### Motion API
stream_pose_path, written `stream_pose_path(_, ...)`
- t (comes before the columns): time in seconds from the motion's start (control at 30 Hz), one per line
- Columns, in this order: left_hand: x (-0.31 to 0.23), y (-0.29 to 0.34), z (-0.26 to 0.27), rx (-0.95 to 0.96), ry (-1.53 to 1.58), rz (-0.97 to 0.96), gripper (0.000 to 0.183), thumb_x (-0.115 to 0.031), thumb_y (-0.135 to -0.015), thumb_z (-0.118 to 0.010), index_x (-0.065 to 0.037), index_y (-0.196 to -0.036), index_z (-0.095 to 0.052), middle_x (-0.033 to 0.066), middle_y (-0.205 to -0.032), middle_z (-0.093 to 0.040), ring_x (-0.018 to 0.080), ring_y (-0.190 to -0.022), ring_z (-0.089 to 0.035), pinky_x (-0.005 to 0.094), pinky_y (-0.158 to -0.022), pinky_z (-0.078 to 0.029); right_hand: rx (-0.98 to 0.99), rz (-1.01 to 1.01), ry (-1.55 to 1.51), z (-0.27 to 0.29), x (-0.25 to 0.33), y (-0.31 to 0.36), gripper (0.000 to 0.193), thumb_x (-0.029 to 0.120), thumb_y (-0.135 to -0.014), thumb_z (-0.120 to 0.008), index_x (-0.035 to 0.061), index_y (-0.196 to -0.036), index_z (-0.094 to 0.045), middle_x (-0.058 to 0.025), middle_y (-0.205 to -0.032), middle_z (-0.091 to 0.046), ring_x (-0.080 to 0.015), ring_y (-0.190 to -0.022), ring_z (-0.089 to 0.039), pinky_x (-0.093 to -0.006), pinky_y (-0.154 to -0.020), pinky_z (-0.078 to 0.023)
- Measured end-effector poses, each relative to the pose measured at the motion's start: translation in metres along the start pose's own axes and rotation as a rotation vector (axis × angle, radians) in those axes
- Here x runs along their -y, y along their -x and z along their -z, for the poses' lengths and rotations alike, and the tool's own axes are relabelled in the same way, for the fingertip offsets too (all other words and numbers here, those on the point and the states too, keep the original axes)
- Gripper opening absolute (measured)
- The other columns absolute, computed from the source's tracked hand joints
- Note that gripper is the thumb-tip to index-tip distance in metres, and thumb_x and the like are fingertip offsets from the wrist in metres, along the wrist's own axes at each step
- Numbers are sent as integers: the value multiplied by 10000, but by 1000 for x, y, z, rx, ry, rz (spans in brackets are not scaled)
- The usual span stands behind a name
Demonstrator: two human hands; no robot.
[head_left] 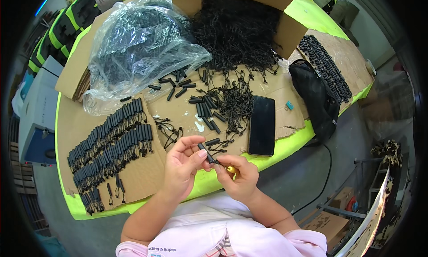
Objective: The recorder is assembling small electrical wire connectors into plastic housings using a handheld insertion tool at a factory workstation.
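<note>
Between the thumb and fingers of my left hand (183,168) is a short black tube (205,152), tilted. My right hand (240,176) is closed around a small tool with a yellow handle (232,169); its tip is hidden. Black cord shows at the tube's lower end, by my right fingertips. Just beyond my hands another black tube (213,141) lies on the cardboard, near a tangle of knotted black cord loops (234,101). More loose tubes (204,109) are scattered farther off. At left, rows of tubes with cord loops (111,152) lie side by side.
A cardboard box (292,27) of black cords stands at the back, beside a clear plastic bag (133,43). A black phone (261,127) lies right of the cords. Farther right are a black pouch (314,94) and rows of black pieces (327,67). The table edge (285,145) is yellow-green.
</note>
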State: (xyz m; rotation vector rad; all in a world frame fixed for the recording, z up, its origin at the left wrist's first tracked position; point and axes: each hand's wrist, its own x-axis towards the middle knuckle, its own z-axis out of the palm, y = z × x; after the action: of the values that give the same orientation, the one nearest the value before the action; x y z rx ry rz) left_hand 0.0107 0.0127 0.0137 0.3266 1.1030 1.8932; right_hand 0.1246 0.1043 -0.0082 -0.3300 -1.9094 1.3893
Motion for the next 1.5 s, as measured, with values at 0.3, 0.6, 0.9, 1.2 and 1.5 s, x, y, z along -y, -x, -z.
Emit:
stream_pose_path(0.3, 11, 18, -6, -171, 214, -85, 239, -28, -810, -591, -22, -1006, -454, 76, -878, -542, 134, -684, -575, 260, -630, -505, -135, 328, 313, -8, 1, -5, 295, -49, -657, -676, 29, -913, -552, -68, -661, -605, -112, -441, -481, -212, -385, -359)
stream_pose_path(0.6, 17, 20, -6, -180, 151, -182, 231, -25, -806, -596, -15, -989, -455, 82, -880, -534, 135, -702, -569, 259, -654, -512, -123, 309, 361, -8, -1, -4, 321, -57, -639, -671, 34, -920, -546, -69, -675, -608, -135, -448, -494, -230, -389, -375)
stream_pose_path(0.9, 18, 17, -5, -228, -48, -213, 290, -52, -805, -615, 1, -1065, -500, 75, -864, -558, 119, -705, -562, 240, -628, -494, 70, 304, 298, 0, -6, -3, 393, -58, -633, -611, 20, -1009, -529, -99, -798, -625, -218, -581, -587, -278, -514, -469)
stream_pose_path(1.2, 17, 17, -2, -116, -243, -200, 332, -77, -814, -616, -10, -1130, -538, 32, -824, -580, 77, -700, -554, 171, -532, -422, 134, -344, -417, -4, -10, 3, 273, -41, -791, -556, -14, -1048, -470, -108, -890, -598, -117, -730, -594, -227, -576, -481)
stream_pose_path(1.5, 11, 7, 4, -190, 192, -5, 309, -119, -832, -591, -55, -1099, -450, 55, -791, -600, 55, -570, -498, 175, -473, -382, 175, 179, 376, 4, 0, -6, 385, 2, -711, -610, 37, -1090, -557, -77, -835, -597, -199, -638, -578, -285, -535, -470)
